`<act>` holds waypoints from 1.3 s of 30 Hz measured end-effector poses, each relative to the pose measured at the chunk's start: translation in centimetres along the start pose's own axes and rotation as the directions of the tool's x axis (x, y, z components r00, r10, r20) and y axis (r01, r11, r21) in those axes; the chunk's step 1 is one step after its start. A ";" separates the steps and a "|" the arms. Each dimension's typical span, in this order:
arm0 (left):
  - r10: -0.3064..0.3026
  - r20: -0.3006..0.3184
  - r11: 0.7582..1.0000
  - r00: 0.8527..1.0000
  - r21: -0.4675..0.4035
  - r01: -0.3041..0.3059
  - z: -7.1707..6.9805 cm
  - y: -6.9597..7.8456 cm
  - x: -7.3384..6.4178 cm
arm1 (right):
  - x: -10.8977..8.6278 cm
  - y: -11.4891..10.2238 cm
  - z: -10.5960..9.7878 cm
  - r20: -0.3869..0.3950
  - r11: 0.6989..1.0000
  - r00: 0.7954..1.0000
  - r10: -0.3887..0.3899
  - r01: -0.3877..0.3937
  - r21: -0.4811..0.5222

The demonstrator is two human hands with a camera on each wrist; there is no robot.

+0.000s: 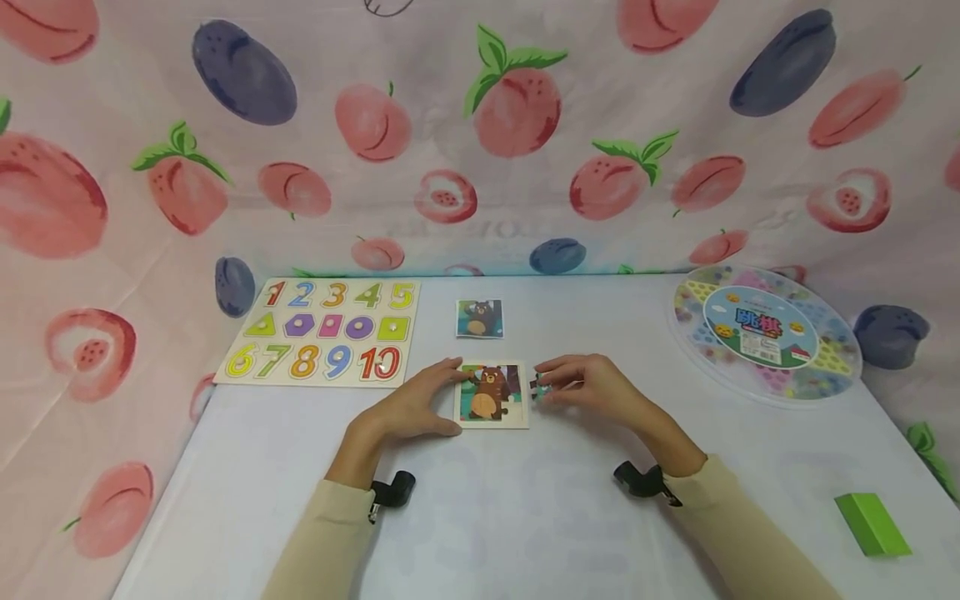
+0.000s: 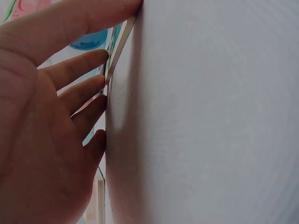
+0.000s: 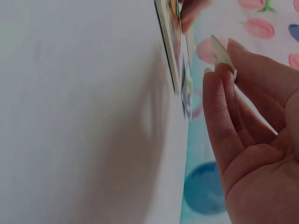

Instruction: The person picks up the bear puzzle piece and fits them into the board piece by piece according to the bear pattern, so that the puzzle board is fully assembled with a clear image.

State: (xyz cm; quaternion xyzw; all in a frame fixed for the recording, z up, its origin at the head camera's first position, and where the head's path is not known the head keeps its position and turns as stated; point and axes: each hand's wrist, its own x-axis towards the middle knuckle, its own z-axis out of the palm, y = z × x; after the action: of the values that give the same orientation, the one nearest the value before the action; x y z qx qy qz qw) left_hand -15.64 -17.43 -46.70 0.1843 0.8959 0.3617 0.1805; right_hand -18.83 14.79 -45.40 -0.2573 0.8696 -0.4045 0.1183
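Note:
A small square wooden jigsaw puzzle [image 1: 495, 424] with a brown bear picture lies on the table. Bare wood shows at its lower right corner. My left hand [image 1: 411, 402] spans its left side, thumb at the near corner, fingers toward the far corner. These fingers look fairly straight in the left wrist view. Just right of the puzzle, my right hand [image 1: 596, 387] pinches a small puzzle piece [image 1: 537, 387] between thumb and fingers. From the right wrist the piece [image 3: 221, 52] appears as a thin pale edge at the fingertips, held up off the table.
Behind the puzzle lies a small bear picture card [image 1: 480, 319]. A number and shape board [image 1: 322, 333] is at the back left, and a round Chinese checkers set [image 1: 765, 333] at the back right. A green block [image 1: 872, 524] sits near right. Fruit-patterned cloth hangs behind.

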 end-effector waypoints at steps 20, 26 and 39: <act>0.003 0.006 1.000 1.000 0.009 -0.003 -0.1 -0.1 0.1 | 2.0 -1.7 3.5 0.104 0.999 0.994 -0.035 0.036 -0.005; 0.003 0.005 1.000 1.000 0.013 -0.003 -0.1 0.0 0.1 | 2.1 -1.7 3.9 0.110 0.999 0.994 0.006 -0.002 -0.037; -0.009 0.014 1.000 1.000 0.022 0.008 -0.2 0.1 0.1 | 2.2 -2.0 4.1 0.096 0.999 0.995 0.014 -0.010 -0.043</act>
State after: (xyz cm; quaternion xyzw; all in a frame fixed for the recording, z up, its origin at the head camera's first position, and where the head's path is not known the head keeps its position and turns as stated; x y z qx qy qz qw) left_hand -15.80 -17.44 -46.57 0.1849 0.8993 0.3498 0.1863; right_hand -18.26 9.87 -46.49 -0.2737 0.8728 -0.3724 0.1571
